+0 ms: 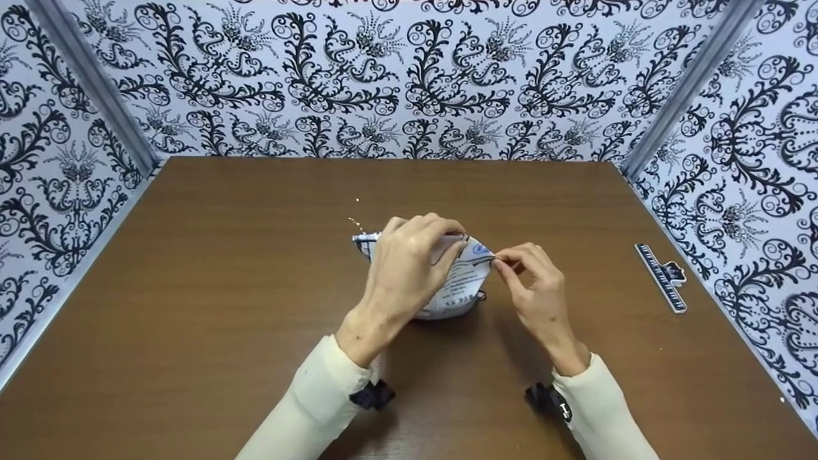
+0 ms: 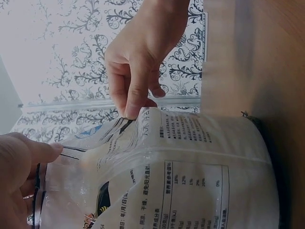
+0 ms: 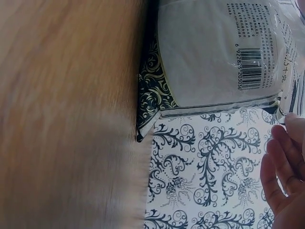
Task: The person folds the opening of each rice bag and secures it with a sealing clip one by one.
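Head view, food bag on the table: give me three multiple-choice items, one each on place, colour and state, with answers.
1. Where does the clip lie?
A) right of the bag
B) under the bag
C) at the left wall

2. What colour is the table?
A) white
B) brown
C) green

3. What is the right hand doing?
A) lying flat on the table
B) holding the clip
C) pinching the bag's top edge

Answers: 1 A, it lies apart near the right wall; 2 B, brown wood grain; 3 C, fingertips meet at the bag top, while the left hand grips it.
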Tool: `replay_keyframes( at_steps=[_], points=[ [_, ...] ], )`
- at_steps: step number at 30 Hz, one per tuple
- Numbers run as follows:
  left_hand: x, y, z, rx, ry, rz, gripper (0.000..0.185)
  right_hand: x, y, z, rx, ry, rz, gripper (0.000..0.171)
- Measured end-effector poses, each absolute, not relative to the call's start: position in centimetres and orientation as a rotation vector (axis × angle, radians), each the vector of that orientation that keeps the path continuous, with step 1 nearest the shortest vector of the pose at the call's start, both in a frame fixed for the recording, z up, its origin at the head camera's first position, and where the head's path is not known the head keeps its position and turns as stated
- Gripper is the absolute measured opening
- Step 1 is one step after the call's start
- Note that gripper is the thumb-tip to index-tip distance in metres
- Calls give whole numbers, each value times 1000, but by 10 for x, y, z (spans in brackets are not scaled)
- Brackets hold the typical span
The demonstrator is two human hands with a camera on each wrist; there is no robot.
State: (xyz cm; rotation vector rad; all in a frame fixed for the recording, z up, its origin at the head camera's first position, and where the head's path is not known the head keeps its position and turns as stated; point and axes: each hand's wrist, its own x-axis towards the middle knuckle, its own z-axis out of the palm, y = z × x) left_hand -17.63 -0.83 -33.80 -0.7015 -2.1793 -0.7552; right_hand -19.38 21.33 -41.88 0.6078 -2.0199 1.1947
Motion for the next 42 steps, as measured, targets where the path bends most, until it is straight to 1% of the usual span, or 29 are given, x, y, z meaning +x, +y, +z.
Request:
replay_keyframes(
  at_steps=[4, 18, 35, 42],
  points=[
    [-175, -10, -339, -673, -2184, -722, 16, -194, 214, -419, 606, -2023, 1193, 11],
    [-178, -9, -340, -637, -2159, -770, 9, -193, 214, -415, 602, -2015, 1195, 11],
    [-176, -9, -341, -597, -2167, -802, 9, -190, 220, -418, 588, -2041, 1195, 11],
    [-176, -9, -340, -596, -2164, -811, 9, -190, 228, -416, 566, -2042, 1205, 14]
  ],
)
